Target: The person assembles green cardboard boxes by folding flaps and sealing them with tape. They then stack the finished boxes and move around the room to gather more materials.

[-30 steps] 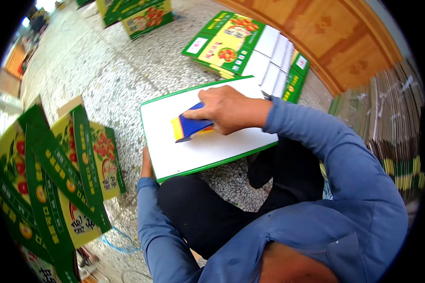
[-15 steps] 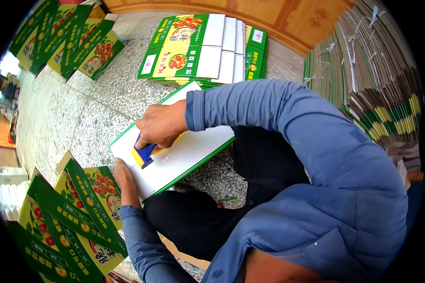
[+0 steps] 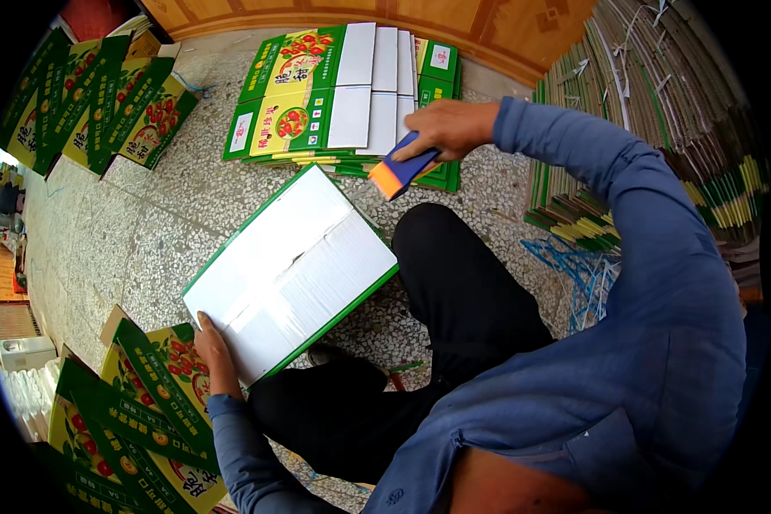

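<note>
A cardboard box (image 3: 304,283) with a white face and green sides rests tilted against my legs. My left hand (image 3: 215,355) grips its near left edge, thumb on the white face and the other fingers partly hidden. Along the middle seam runs a shiny strip of clear tape, with a small dark gap or tear in the board near its centre. Up and to the right, apart from the box, my right hand (image 3: 454,130) is closed around a blue and orange tape dispenser (image 3: 401,170).
Flattened green and yellow cartons (image 3: 308,94) are stacked on the speckled floor ahead. Folded cartons (image 3: 137,403) stand at the lower left, with more (image 3: 103,103) at the far left. A tall pile of flat cardboard (image 3: 651,111) rises at right, near blue and white straps (image 3: 578,274).
My right hand has lifted the tape dispenser off the box and carried it up and to the right, uncovering the white face. My left hand still holds the box edge.
</note>
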`<state>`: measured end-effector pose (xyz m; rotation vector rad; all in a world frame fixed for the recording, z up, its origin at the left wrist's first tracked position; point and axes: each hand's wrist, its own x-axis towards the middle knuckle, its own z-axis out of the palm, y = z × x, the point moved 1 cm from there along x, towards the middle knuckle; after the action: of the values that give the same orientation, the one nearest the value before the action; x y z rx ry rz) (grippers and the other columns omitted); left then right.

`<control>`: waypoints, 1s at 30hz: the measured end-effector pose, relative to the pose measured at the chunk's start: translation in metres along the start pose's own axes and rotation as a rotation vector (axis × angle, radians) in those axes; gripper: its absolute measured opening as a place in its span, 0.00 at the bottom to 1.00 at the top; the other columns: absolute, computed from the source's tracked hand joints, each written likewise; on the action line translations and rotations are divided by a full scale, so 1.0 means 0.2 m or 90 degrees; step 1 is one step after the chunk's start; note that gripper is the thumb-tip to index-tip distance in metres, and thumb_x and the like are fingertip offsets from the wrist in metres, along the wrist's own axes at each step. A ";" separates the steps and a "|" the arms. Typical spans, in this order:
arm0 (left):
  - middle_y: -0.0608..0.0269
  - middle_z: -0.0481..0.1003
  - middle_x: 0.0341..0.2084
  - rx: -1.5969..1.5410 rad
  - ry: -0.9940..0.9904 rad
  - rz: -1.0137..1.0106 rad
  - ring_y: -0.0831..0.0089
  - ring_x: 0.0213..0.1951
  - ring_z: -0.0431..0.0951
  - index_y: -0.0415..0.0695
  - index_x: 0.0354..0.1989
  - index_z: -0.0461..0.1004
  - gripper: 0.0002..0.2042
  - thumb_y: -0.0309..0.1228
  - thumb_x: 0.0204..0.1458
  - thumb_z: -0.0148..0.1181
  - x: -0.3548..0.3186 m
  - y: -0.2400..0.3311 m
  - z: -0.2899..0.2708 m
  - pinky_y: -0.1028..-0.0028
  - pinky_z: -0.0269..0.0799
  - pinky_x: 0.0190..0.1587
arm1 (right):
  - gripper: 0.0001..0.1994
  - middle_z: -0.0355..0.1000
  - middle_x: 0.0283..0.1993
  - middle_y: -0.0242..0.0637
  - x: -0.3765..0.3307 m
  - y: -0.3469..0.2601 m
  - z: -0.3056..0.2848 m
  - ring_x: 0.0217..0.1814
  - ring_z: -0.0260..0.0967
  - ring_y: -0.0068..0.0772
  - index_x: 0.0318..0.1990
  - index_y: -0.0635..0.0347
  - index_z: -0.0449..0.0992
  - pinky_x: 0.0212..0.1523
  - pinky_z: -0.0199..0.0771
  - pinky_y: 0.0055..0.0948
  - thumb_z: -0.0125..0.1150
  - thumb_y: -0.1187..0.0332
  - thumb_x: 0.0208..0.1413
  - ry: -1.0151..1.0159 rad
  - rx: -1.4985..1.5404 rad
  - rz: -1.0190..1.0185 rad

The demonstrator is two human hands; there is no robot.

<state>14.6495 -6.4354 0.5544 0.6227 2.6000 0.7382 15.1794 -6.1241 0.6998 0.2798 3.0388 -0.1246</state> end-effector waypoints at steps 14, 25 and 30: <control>0.36 0.75 0.43 0.008 0.001 -0.023 0.50 0.44 0.76 0.23 0.48 0.70 0.38 0.57 0.59 0.44 0.06 -0.07 -0.01 0.62 0.68 0.49 | 0.18 0.70 0.35 0.42 0.37 -0.08 0.46 0.38 0.71 0.43 0.42 0.44 0.79 0.37 0.71 0.42 0.70 0.62 0.39 -0.071 -0.012 -0.106; 0.61 0.71 0.18 -0.144 -0.030 -0.109 0.67 0.23 0.68 0.33 0.25 0.75 0.33 0.58 0.59 0.46 0.12 -0.08 0.08 0.64 0.63 0.28 | 0.22 0.75 0.46 0.50 -0.03 -0.14 1.82 0.49 0.72 0.55 0.47 0.55 0.77 0.51 0.70 0.49 0.56 0.49 0.53 -0.079 0.465 0.618; 0.44 0.77 0.39 -0.204 -0.017 -0.075 0.59 0.39 0.76 0.24 0.45 0.73 0.36 0.57 0.58 0.48 0.07 -0.24 0.01 0.65 0.69 0.44 | 0.32 0.69 0.56 0.55 -0.58 -0.24 2.37 0.58 0.66 0.56 0.58 0.65 0.69 0.58 0.66 0.49 0.50 0.45 0.59 -0.108 0.608 0.811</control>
<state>14.6231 -6.4650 0.5223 0.3773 2.3957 1.0691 15.3226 -6.2334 0.2432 1.9235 1.8395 -1.2968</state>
